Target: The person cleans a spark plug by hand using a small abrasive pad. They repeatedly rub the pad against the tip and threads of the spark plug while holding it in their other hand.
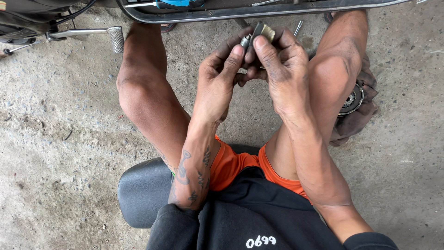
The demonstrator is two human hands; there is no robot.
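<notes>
Both my hands meet in front of me between my raised knees. A small dark metal part with a brass-coloured end [262, 31] is pinched between them. My left hand [218, 78] holds its lower, silvery end with thumb and forefinger. My right hand [281, 60] grips the upper end, thumb pressed on it. Most of the part is hidden by my fingers.
I sit on a black padded seat [138, 190] on a rough concrete floor. A dark tray rim [240, 15] with a blue-handled tool [178, 3] lies ahead. A motorcycle footpeg [115, 38] is at upper left. A round metal disc [352, 99] rests on a brown rag [365, 113] beside my right knee.
</notes>
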